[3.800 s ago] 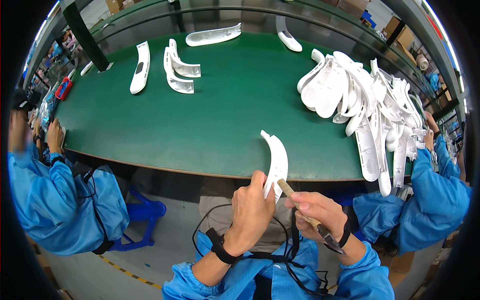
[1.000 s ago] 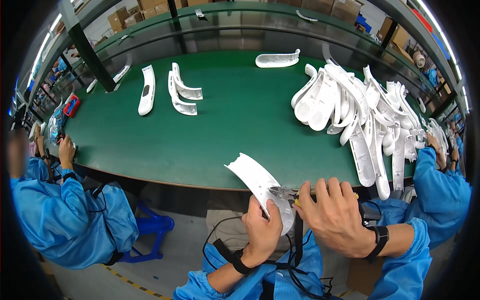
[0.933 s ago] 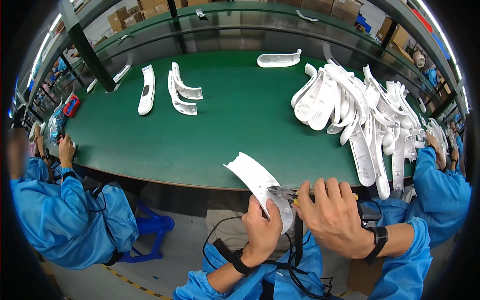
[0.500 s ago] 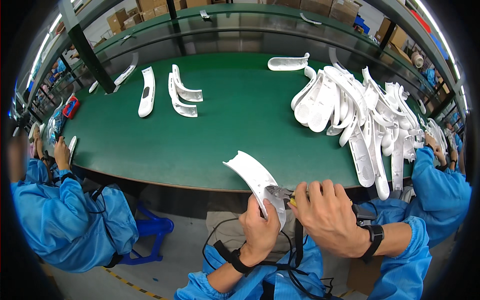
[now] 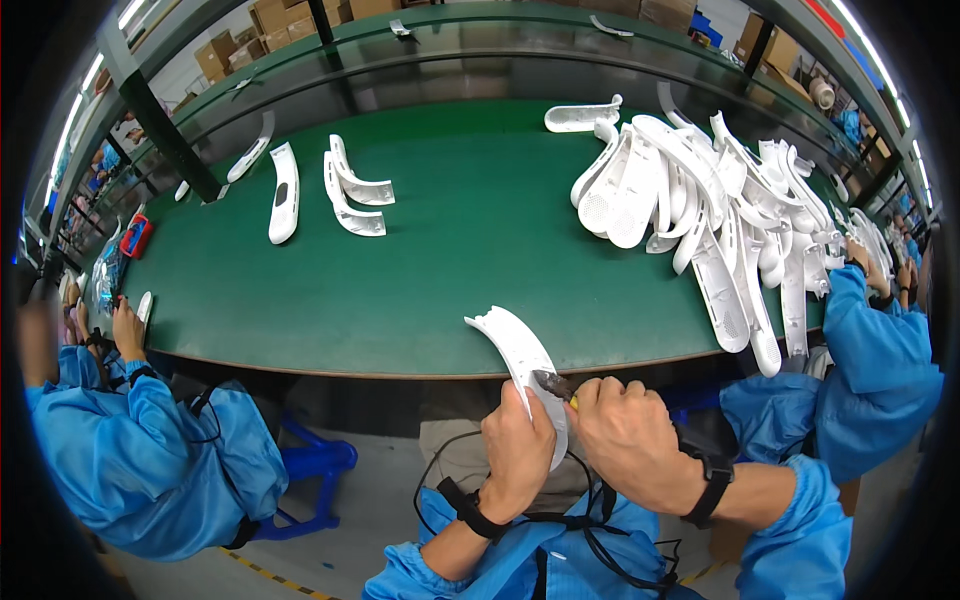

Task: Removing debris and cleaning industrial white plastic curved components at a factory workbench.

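A curved white plastic shell part (image 5: 512, 340) is held in front of the bench edge, its far end pointing up and left. My left hand (image 5: 518, 450) is closed around its lower side. My right hand (image 5: 630, 435) grips pliers or cutters (image 5: 556, 384) with a dark metal head and a bit of yellow handle showing. The tool's jaws meet the shell's right edge near its middle. My right fingers hide most of the handles, and whether the jaws are closed cannot be made out.
On the green bench (image 5: 430, 290), a large pile of white shells (image 5: 700, 200) lies at the right. Another white shell (image 5: 285, 195) and two nested curved ones (image 5: 355, 195) lie at the left. People in blue smocks sit on both sides; a blue stool (image 5: 315, 465) stands at the left.
My right hand has turned and drawn slightly left and down with the tool, which now lies closer against the shell. The shell has tipped a little more upright. The whole view has shifted slightly.
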Motion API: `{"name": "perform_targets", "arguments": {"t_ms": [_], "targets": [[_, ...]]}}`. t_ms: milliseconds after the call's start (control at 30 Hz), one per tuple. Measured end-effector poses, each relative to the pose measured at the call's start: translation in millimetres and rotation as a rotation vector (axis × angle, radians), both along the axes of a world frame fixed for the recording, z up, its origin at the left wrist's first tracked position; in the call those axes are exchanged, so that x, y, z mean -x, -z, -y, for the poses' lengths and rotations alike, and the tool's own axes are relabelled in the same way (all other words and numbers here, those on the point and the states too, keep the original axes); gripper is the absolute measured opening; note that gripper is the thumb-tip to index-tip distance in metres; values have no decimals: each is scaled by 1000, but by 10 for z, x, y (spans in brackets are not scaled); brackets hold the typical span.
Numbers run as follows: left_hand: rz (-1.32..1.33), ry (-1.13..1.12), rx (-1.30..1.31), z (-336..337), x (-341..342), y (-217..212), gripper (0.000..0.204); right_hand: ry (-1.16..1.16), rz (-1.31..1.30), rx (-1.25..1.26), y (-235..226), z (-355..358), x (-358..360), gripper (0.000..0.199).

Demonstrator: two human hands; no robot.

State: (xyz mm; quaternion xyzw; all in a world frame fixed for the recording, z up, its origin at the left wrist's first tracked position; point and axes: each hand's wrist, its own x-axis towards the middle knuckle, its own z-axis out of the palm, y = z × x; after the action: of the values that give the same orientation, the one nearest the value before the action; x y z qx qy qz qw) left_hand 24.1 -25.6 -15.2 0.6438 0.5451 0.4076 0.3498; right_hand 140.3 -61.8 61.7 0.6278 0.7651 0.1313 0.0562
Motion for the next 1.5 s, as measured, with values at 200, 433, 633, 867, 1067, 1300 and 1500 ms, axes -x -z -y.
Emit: {"name": "perform_targets", "arguments": {"t_ms": [200,433,633,867,1067,1300,1500], "targets": [[-41,10,-5,-29,20,2,15,181,-519,91,92,35,80,31],[-5,22,-34,-21,72,46,14,292,-842,223,138,29,36,36],[-90,71,-93,-59,115,31,13,338,-722,176,114,45,111,37],[-267,99,-103,-80,120,-47,15,199,-455,67,35,4,72,35],[-442,177,-108,-176,123,-209,10,114,-343,103,-104,-52,-55,33],[-225,260,-122,-219,182,-225,7,-28,20,242,-417,-192,-213,34],[-332,263,-2,-195,198,-249,11,-40,-14,245,-406,-239,-376,36]]}}
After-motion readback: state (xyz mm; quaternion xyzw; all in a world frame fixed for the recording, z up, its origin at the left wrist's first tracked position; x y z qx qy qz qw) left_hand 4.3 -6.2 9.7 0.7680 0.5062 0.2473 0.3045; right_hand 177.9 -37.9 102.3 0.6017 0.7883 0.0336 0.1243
